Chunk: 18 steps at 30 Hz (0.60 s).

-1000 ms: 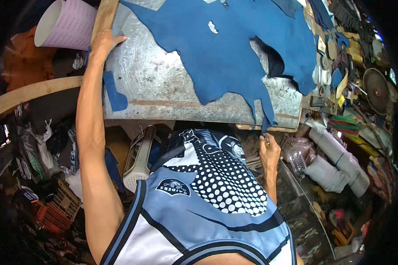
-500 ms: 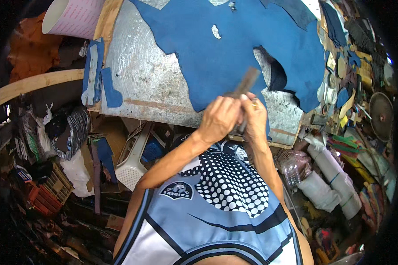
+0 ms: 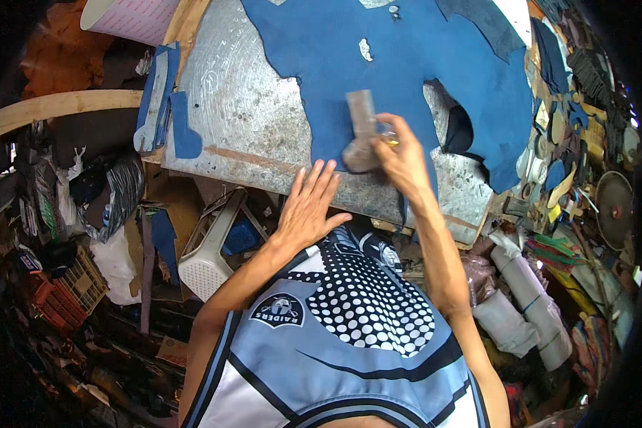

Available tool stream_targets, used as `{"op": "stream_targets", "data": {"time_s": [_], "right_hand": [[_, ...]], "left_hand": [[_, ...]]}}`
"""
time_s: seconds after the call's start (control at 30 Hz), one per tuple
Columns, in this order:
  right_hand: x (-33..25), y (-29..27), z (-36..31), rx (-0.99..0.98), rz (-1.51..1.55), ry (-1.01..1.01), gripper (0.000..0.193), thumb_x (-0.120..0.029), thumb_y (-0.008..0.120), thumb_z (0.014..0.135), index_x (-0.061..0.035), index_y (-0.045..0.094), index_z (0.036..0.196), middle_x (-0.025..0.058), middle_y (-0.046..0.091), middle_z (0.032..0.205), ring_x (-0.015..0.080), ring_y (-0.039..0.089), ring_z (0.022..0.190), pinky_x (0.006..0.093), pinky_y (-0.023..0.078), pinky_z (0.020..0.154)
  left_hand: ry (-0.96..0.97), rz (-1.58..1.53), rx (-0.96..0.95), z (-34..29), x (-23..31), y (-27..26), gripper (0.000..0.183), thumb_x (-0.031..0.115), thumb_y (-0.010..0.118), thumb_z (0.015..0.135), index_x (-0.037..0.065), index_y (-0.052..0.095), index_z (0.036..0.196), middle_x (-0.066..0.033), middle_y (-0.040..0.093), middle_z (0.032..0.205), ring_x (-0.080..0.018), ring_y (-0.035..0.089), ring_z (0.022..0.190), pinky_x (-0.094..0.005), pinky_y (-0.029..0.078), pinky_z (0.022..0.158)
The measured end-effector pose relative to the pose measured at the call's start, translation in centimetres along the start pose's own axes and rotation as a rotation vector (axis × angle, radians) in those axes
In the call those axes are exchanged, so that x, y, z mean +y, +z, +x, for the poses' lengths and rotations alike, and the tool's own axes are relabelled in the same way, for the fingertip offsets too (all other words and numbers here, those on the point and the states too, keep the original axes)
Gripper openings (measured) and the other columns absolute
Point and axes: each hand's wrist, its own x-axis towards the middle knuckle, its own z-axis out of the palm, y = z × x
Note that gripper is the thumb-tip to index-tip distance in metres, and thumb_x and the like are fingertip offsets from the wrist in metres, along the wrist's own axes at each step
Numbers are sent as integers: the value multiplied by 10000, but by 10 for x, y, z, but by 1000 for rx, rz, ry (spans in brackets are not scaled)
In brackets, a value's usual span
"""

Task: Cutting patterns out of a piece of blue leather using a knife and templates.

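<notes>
My right hand point(image 3: 405, 158) is closed at the right edge of a worn grey-brown, L-shaped pattern piece point(image 3: 362, 132). The piece is blurred and lies over or just above a large blue leather hide point(image 3: 335, 78). Something small and shiny shows by the right fingers, too unclear to name. My left hand point(image 3: 310, 203) is open, fingers stretched together and thumb apart, its fingertips at the near edge of the hide and the metal-topped table point(image 3: 250, 121). The hide has a ragged left edge, a small hole and a large dark-edged gap to the right of my right hand.
Blue cut pieces point(image 3: 187, 128) lie at the table's left corner, near a wooden strip point(image 3: 64, 107). A white plastic stool point(image 3: 210, 260) stands below the table on the left. Scraps and tools crowd the right side; wrapped rolls point(image 3: 535, 307) lie at the lower right.
My left hand has let go of the L-shaped piece and moved left and down, opening flat. My right hand has turned the piece upright and moved it left over the hide.
</notes>
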Motion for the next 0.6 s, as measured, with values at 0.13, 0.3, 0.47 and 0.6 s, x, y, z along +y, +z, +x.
{"op": "stream_targets", "data": {"time_s": [0.13, 0.3, 0.47, 0.6], "right_hand": [[-9, 41, 14, 1, -126, -80, 389, -118, 649, 869, -63, 614, 1252, 220, 716, 1004, 367, 704, 927, 441, 532, 820], [2, 53, 21, -11, -209, -182, 382, -118, 654, 861, -45, 636, 1235, 230, 695, 1106, 381, 678, 1022, 432, 517, 885], [-19, 55, 15, -4, -233, -37, 359, -98, 646, 861, -47, 651, 1217, 227, 684, 1132, 377, 670, 1040, 429, 511, 900], [-27, 65, 16, 3, -365, -121, 342, -87, 637, 860, -39, 650, 1198, 234, 685, 1103, 386, 671, 1017, 434, 513, 885]], "left_hand": [[74, -129, 68, -7, -25, -19, 546, 392, 656, 902, -14, 609, 1264, -172, 554, 1397, -317, 464, 1357, -502, 325, 1136], [-54, -51, 358, 35, -62, -42, 566, 305, 754, 834, -11, 583, 1272, -165, 582, 1341, -362, 477, 1317, -503, 367, 1101], [2, -20, 274, 70, -85, -30, 886, 525, 721, 804, 14, 405, 1455, -154, 382, 1541, -387, 246, 1465, -554, 192, 1188], [-10, 20, 266, 57, -98, -31, 879, 517, 723, 805, 40, 400, 1469, -140, 389, 1540, -400, 241, 1464, -549, 172, 1198]]}}
